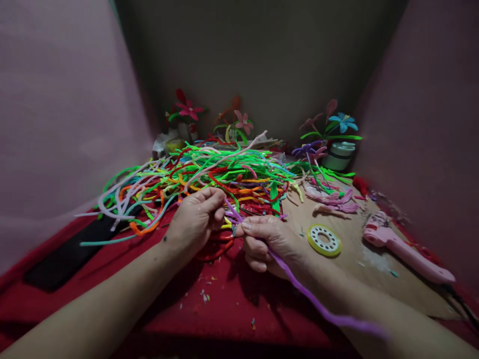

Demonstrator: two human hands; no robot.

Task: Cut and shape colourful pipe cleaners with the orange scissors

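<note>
A purple pipe cleaner (299, 283) runs between my two hands, and its long tail trails over my right forearm toward the lower right. My left hand (198, 217) is closed in a pinch on its upper end. With thumb and forefinger pressed together, my right hand (267, 242) grips it a short way along, and the other fingers are curled. Between the hands the purple strand looks bent or doubled, but the exact shape is too small to tell. Just beneath them lie red scissor-like handles (215, 247), partly hidden by my left hand.
A heap of coloured pipe cleaners (232, 162) spreads behind my hands. To the right, a cardboard sheet (348, 269) bears a yellow tape roll (324, 240) and a pink glue gun (406, 249). A black flat object (63, 259) lies left. Pipe-cleaner flowers (342, 122) stand at the back.
</note>
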